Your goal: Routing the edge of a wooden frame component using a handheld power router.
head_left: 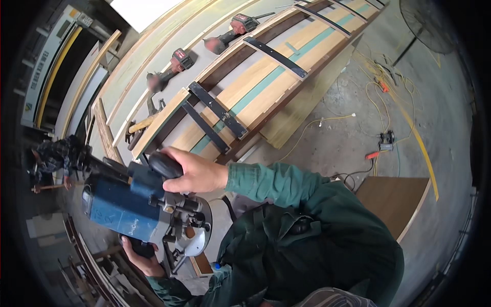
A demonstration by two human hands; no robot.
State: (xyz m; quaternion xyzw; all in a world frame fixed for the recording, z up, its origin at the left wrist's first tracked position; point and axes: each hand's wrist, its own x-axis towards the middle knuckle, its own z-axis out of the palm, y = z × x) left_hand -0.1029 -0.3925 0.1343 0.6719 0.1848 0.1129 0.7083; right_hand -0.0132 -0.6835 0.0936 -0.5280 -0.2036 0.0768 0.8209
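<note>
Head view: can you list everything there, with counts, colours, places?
Router: one, blue, left of centre
Cordless tools: two, red and black, top centre
Wooden frame: one, tan and green, top centre
Crossbars: several, black, across the wooden frame
Cords: several, mostly yellow, right side
Board: one, brown, lower right
Machine: one, pale, upper left
Co-worker: one, dark clothing, far left
Jacket: one, green, lower centre
Left hand: one, green-sleeved, on lower grip
Right hand: one, green-sleeved, on upper grip
</note>
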